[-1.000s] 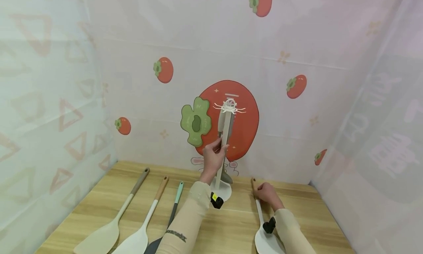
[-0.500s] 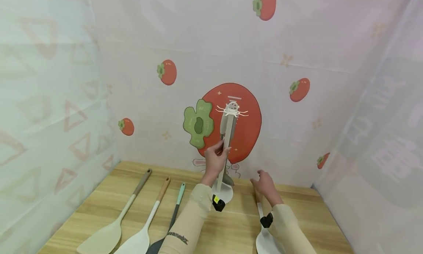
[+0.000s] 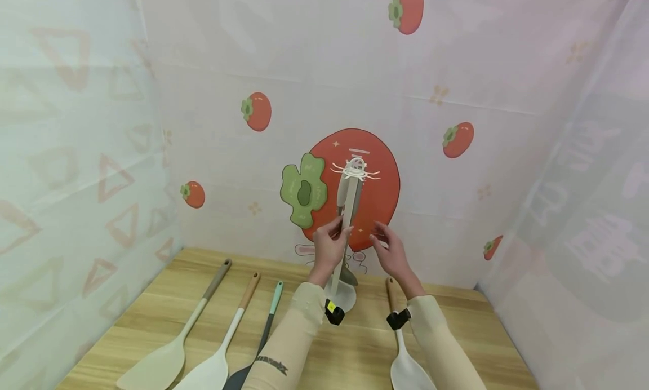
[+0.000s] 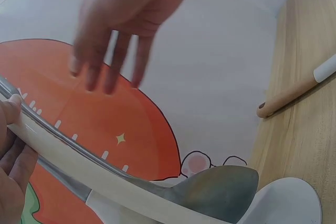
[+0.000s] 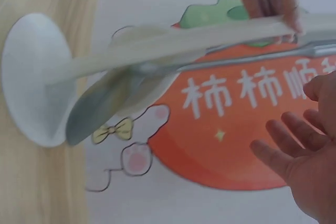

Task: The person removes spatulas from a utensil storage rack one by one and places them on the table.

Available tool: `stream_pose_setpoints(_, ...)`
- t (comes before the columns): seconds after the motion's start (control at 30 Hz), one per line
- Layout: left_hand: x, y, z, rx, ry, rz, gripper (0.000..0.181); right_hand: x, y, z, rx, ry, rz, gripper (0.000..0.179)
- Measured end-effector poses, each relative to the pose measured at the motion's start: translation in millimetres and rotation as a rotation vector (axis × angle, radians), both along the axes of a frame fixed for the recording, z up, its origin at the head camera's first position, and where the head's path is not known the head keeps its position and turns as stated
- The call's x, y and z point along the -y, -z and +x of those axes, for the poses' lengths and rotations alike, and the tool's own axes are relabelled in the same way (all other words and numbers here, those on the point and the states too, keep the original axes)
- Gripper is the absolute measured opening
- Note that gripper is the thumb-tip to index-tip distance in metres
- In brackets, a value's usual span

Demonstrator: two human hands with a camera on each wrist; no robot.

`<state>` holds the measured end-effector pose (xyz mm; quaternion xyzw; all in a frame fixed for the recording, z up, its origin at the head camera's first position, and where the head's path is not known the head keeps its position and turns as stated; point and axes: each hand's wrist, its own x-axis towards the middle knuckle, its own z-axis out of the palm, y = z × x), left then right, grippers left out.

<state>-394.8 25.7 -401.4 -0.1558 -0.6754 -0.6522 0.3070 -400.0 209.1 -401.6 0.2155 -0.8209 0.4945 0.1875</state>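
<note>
In the head view a white utensil stand [image 3: 350, 204] with a hooked top and round base [image 3: 342, 295] stands near the back wall. The left hand [image 3: 328, 250] grips its post, thumb on one side and fingers on the other. From the stand hangs a grey-headed spoon [image 4: 223, 190] with a metal stem; a pale utensil head [image 5: 142, 69] shows behind the post in the right wrist view. The right hand [image 3: 392, 255] holds nothing, fingers apart, just right of the post. Below it a white turner [image 3: 409, 372] with a wooden handle lies on the table.
To the left, a beige turner [image 3: 157, 364], a white turner [image 3: 210, 368] and a dark utensil with a mint handle [image 3: 276, 297] lie side by side. A printed backdrop [image 3: 213, 142] closes the wooden table [image 3: 355, 350] at the back and sides.
The right hand has let go of the wooden handle of the white turner, risen and moved left towards the stand. The left hand stays on the post.
</note>
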Motion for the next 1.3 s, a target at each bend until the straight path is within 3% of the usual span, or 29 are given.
stream_pose_setpoints(0.2,-0.6,-0.3,-0.5,0.011,-0.007,-0.006,0.033,15,-21.8,3.1,-0.117,-0.070,-0.076,0.040)
stream_pose_setpoints(0.43,-0.4,0.8,-1.9,-0.012,-0.011,-0.001,0.030,37,-56.8,31.5,-0.084,-0.135,-0.086,0.047)
stream_pose_setpoints(0.63,-0.7,3.0,-1.1,0.000,-0.005,-0.004,0.030,48,-67.0,32.9,-0.065,-0.094,-0.119,0.050)
stream_pose_setpoints(0.87,-0.8,1.6,-2.8,-0.022,0.020,0.028,0.029,53,-71.6,24.6,-0.070,-0.084,-0.151,0.050)
stream_pose_setpoints(1.1,-1.1,0.6,-1.5,-0.025,0.052,0.036,0.028,55,-53.5,-9.1,-0.111,-0.078,-0.236,0.044)
stream_pose_setpoints(1.3,-1.0,0.0,-1.6,-0.030,0.062,0.057,0.030,58,-49.0,-20.4,-0.122,-0.057,-0.264,0.041)
